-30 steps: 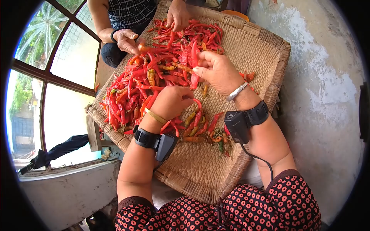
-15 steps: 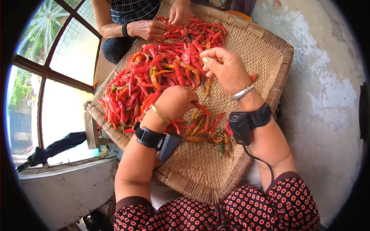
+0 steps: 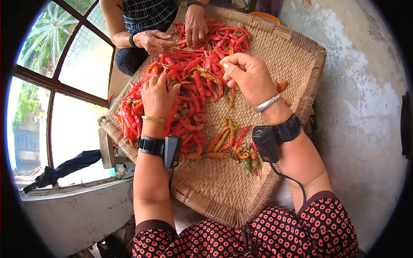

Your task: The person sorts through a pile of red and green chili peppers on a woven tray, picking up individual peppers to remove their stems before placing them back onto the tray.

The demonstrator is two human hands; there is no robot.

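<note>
A big heap of red chilli peppers (image 3: 200, 88) lies on a woven tray (image 3: 297, 56). My left hand (image 3: 159, 96) rests on the left side of the heap, palm down, with fingers apart and touching the chillies. Above the heap's right edge is my right hand (image 3: 249, 75), its thumb and fingertips pinched together. Whatever lies in that pinch is too small to make out. Nearer to me is a smaller group of orange, yellowish and green chillies (image 3: 219, 155), set apart from the bare weave.
Across the tray, another person's hands (image 3: 195, 28) work at the far end of the heap. A few chillies (image 3: 280, 86) lie by the right rim. A window (image 3: 81, 60) and a folded black umbrella (image 3: 69, 167) are on the left, a wall (image 3: 357, 107) on the right.
My left hand has moved from the small group up and left onto the heap, and the red chilli it held is gone from it. My right hand stays nearly still. The other person's hands have shifted.
</note>
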